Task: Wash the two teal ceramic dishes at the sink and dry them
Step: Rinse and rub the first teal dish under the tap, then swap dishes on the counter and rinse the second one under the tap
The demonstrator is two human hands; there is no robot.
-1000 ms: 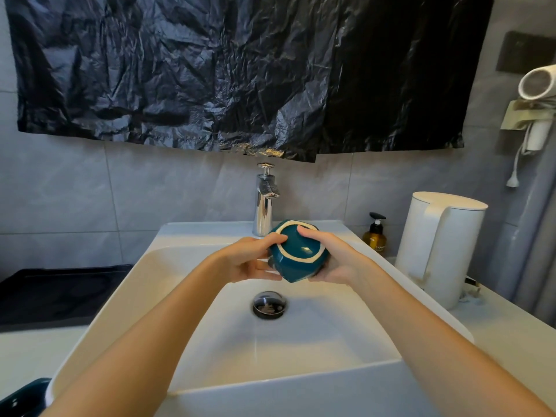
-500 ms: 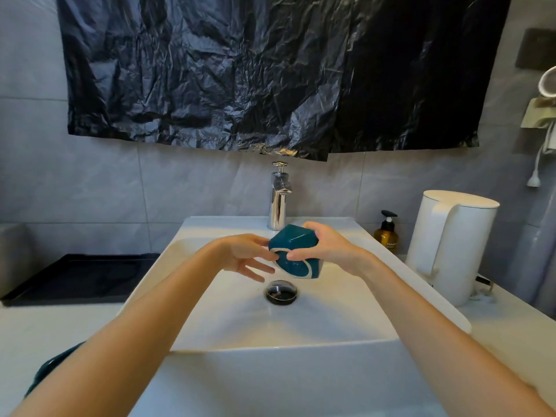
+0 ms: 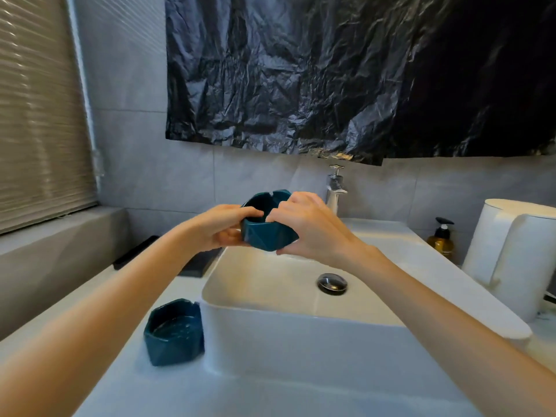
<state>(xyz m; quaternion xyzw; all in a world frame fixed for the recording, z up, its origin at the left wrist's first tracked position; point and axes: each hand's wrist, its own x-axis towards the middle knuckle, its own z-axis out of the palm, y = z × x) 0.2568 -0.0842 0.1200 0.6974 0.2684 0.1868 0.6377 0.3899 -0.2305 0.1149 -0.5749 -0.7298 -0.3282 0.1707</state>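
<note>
Okay, I see both hands clamped on 1 teal dish (image 3: 267,236), upright, held above sink (image 3: 270,326) far-left corner. Left hand (image 3: 224,225) wraps left wall; right hand (image 3: 310,230) fingers hook over rim. Dish 2 (image 3: 174,332) on table (image 3: 150,386), just beside sink's left wall.

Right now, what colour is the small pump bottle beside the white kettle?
Amber body, black pump; the small pump bottle shows best in the head view.

White counter (image 3: 168,386) bears basin (image 3: 285,341), teal dish (image 3: 174,332), kettle (image 3: 511,260), perhaps a black tray (image 3: 198,263).
</note>
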